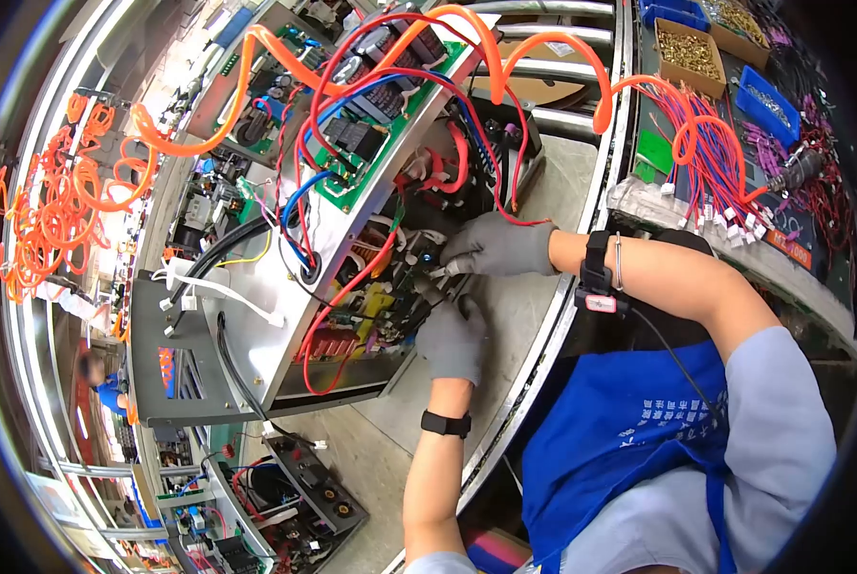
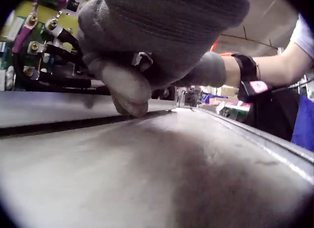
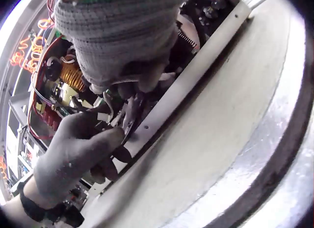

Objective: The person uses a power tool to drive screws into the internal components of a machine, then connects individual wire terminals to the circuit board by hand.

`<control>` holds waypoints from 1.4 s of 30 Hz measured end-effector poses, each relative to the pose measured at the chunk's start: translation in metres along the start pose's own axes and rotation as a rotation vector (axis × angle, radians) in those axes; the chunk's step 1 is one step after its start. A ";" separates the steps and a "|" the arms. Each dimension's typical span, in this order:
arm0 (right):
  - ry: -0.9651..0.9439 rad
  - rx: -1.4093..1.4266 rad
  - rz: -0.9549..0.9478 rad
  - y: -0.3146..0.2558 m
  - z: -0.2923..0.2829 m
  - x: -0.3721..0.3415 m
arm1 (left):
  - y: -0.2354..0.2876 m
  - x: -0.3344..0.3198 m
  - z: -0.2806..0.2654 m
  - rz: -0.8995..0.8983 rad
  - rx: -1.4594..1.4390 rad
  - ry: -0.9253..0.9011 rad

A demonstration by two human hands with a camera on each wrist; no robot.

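Observation:
A grey-gloved left hand (image 1: 452, 340) reaches into the open side of a metal-cased electrical unit (image 1: 290, 359). Its thumb and fingers pinch a dark cable piece (image 3: 131, 114) just inside the casing's lower edge. From the other side comes the right hand (image 1: 500, 244), also gloved in grey, with curled fingertips gripping the upper end of that piece. The two hands meet close together, and their fingers hide most of what lies between them. Around them sit a copper-wound coil (image 3: 72, 76), red wires (image 1: 366, 287) and black cables with ring terminals (image 2: 54, 48).
A green circuit board (image 1: 390, 115) with large capacitors lies on top of the unit. An orange coiled hose (image 1: 596, 91) loops overhead. Boxes of screws (image 1: 689, 55) and bundled wires (image 1: 701, 158) lie on the bench at right. Another opened unit (image 1: 314, 488) stands below.

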State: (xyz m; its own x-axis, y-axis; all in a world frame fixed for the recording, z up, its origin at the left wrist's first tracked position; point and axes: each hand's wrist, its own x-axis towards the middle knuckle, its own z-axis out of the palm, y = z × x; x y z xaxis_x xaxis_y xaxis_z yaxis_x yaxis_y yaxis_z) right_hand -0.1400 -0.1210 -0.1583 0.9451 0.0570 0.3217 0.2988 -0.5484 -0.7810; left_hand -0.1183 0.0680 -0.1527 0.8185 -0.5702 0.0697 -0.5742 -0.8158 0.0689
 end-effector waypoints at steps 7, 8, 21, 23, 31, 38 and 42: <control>-0.116 0.037 0.319 -0.026 -0.005 0.018 | -0.007 0.004 -0.016 0.137 0.039 0.001; -0.103 -0.019 0.305 -0.024 -0.003 0.020 | -0.007 0.006 -0.018 0.132 0.057 -0.035; 0.040 -0.328 -0.053 0.000 -0.003 -0.001 | -0.002 -0.002 0.005 0.088 -0.175 0.111; -0.013 -0.531 -0.080 0.004 -0.002 -0.001 | -0.005 0.001 0.012 0.126 -0.149 0.204; 0.089 -0.749 -0.045 -0.004 0.009 0.003 | -0.014 0.016 0.002 0.213 -0.160 0.316; 0.135 -0.612 0.072 -0.005 0.010 0.012 | -0.010 0.017 -0.002 0.131 -0.169 0.205; 0.058 -0.523 0.175 -0.017 0.001 0.015 | -0.004 0.011 -0.002 0.105 -0.116 0.175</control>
State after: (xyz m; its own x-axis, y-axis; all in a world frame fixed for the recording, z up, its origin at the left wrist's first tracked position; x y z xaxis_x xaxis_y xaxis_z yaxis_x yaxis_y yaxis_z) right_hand -0.1309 -0.1101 -0.1411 0.9615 -0.1103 0.2516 0.0187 -0.8874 -0.4606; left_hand -0.1073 0.0656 -0.1498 0.7444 -0.6179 0.2531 -0.6625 -0.7306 0.1650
